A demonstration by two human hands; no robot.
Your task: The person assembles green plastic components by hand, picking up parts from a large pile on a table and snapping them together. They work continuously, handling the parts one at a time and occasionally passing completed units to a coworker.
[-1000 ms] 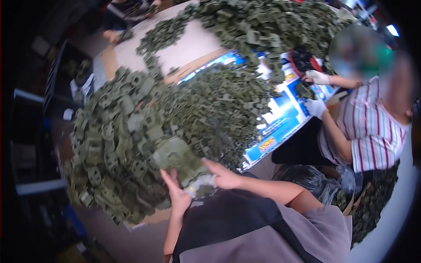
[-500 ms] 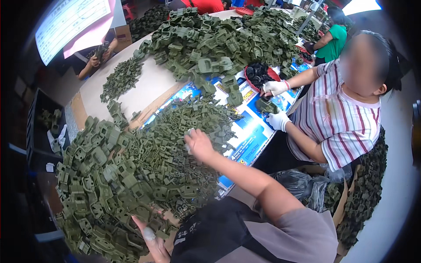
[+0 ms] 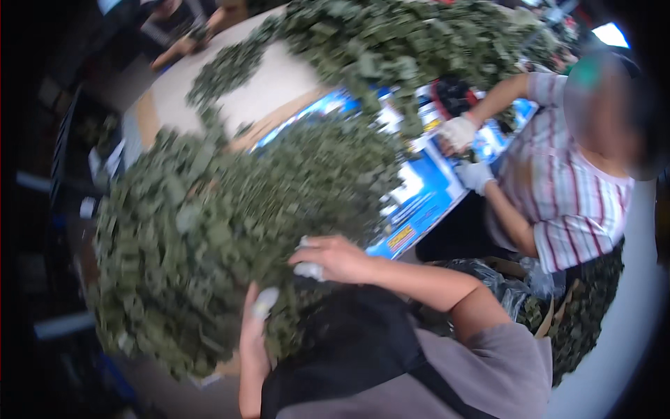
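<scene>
A heap of small olive-green plastic parts (image 3: 300, 167) lies in front of me, smeared by motion. On its left are larger green plastic vehicle bodies (image 3: 160, 279). My right hand (image 3: 338, 260), with white coverings on some fingers, is at the heap's near edge. Its fingers bend inward, and whatever they hold is too blurred to make out. My left hand (image 3: 257, 328) stands upright just left of it, a white covering on one digit. Green parts surround its fingertips, so I cannot see whether it grips one.
A co-worker in a striped shirt (image 3: 558, 188) with white gloves (image 3: 460, 136) handles a part at the right. Beside them is a red container (image 3: 453, 94) of black pieces. Another green heap (image 3: 398, 49) lies at the back. Another person (image 3: 174, 35) sits at the far left.
My right hand has drawn back from the middle of the small parts toward me. My left hand has come up and inward, so the two are close together. The view has shifted and blurred.
</scene>
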